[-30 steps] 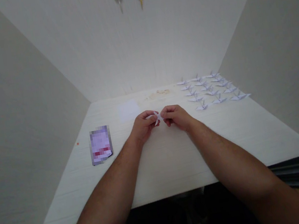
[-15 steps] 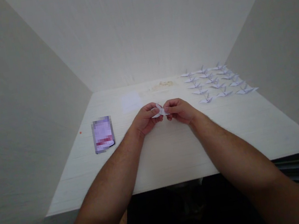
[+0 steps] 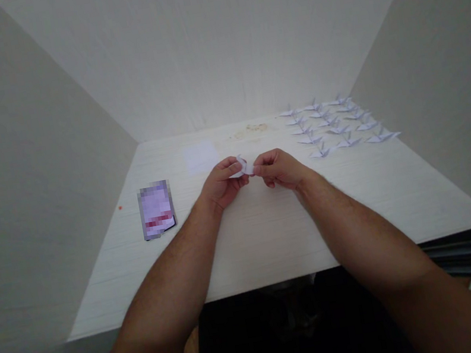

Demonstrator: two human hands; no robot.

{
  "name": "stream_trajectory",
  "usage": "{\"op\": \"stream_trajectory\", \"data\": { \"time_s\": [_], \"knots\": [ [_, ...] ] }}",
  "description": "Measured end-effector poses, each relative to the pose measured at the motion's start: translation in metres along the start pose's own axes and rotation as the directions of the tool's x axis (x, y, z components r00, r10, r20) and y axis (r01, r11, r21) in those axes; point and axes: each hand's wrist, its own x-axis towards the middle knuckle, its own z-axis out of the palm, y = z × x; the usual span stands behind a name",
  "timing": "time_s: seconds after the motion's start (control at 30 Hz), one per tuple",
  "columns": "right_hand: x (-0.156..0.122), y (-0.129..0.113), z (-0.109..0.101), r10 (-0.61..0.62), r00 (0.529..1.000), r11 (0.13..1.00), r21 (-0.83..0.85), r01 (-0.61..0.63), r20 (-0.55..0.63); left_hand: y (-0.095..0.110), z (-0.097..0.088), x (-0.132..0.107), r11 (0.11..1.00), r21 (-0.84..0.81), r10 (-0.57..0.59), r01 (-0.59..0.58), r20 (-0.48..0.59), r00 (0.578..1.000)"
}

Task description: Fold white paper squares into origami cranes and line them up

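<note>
Over the middle of the white table, a small folded white paper crane (image 3: 243,166) is held between my two hands. My left hand (image 3: 226,181) pinches its left side between thumb and fingers. From the other side, my right hand (image 3: 277,168) grips the right end with thumb and forefinger. Part of the paper is covered by my fingers, so its full shape cannot be made out. Several finished white paper cranes (image 3: 338,130) stand in rows at the back right.
Flat white paper (image 3: 201,156) lies behind my left hand. At the left is a phone-like object (image 3: 157,209) with a blurred-out face. A small orange dot (image 3: 120,208) is near the left edge. Brownish stains (image 3: 252,130) mark the table (image 3: 265,244) at the back. Walls rise on three sides.
My right hand has shifted its hold to the paper's right end, its fingers now a little farther from my left hand. The whole view has moved slightly.
</note>
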Motion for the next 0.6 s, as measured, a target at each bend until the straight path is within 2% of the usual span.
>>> {"op": "stream_trajectory", "data": {
  "time_s": [0.23,0.3,0.37,0.43,0.47,0.6],
  "knots": [
    [-0.001,-0.001,0.001,-0.008,0.998,1.0,-0.012,0.009,0.059,0.0,0.0,0.0,1.0,0.018,-0.007,0.008,-0.013,1.0],
    [0.001,0.002,0.001,-0.036,0.999,0.999,-0.021,0.036,0.009,-0.001,0.0,0.002,1.0,0.021,0.008,-0.008,-0.029,1.0],
    [0.004,0.004,0.001,-0.114,0.983,0.993,-0.052,0.107,-0.141,-0.003,0.0,0.004,0.997,0.035,0.075,-0.072,-0.102,0.992],
    [0.007,0.005,0.003,-0.217,0.934,0.971,-0.157,0.178,-0.282,-0.005,0.001,0.007,0.985,0.07,0.166,-0.155,-0.204,0.965],
    [0.008,0.006,0.004,-0.265,0.913,0.955,-0.219,0.203,-0.311,-0.007,0.001,0.009,0.977,0.092,0.208,-0.191,-0.249,0.946],
    [0.006,0.009,0.014,-0.402,0.886,0.84,-0.477,0.257,-0.231,-0.012,0.002,0.013,0.948,0.189,0.307,-0.257,-0.332,0.892]
  ]
}}
